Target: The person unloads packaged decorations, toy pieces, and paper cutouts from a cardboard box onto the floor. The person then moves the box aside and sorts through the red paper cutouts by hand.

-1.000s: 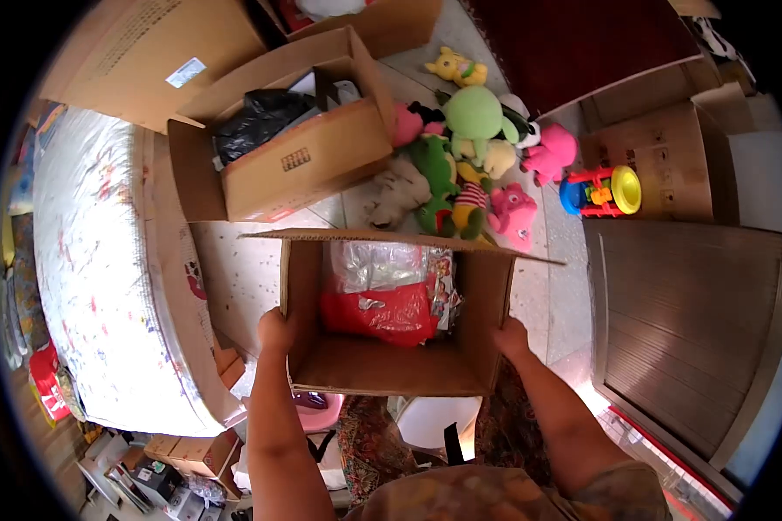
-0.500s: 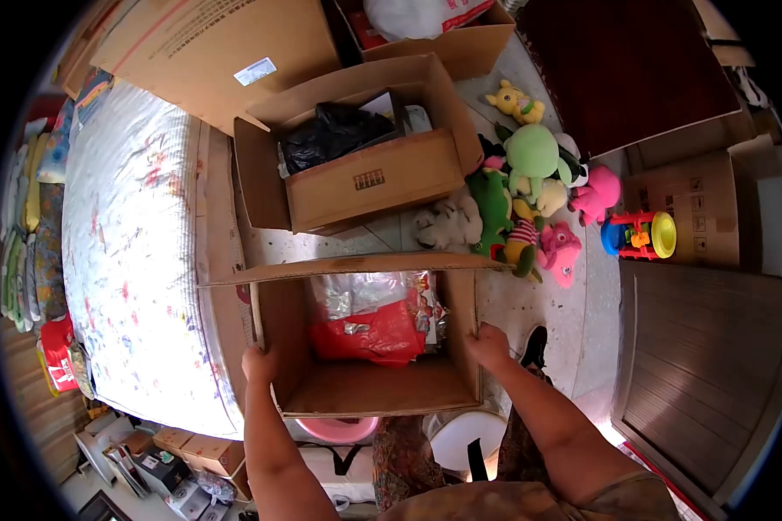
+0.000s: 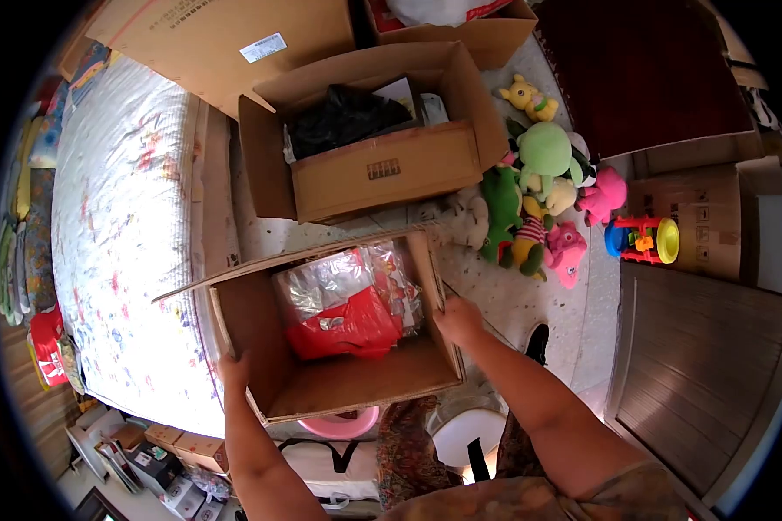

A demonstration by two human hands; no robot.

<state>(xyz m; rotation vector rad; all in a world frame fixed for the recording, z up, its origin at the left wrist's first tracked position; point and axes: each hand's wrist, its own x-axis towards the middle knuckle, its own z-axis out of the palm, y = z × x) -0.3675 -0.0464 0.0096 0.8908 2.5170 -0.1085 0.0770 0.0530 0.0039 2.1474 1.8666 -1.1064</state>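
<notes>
An open cardboard box (image 3: 356,395) is held between my two hands, in front of my legs and tilted a little. My left hand (image 3: 234,372) is closed on its left wall, and my right hand (image 3: 459,319) grips the right wall. Inside lie a red plastic bag (image 3: 347,326) and clear plastic packets (image 3: 317,282) with colourful prints. One long flap stands out along the far side. The fingertips of both hands are partly hidden by the box walls.
Beyond is another open carton (image 3: 387,174) holding a black plastic bag (image 3: 343,122). Several plush toys (image 3: 543,152) lie on the floor at right, near a colourful plastic toy (image 3: 643,240). A bed (image 3: 130,260) borders the left side; a pink basin (image 3: 343,424) sits below the box.
The held box has turned and shifted to the left, its right side swinging up and away from me. Both hands moved with it, still gripping. The view has shifted slightly.
</notes>
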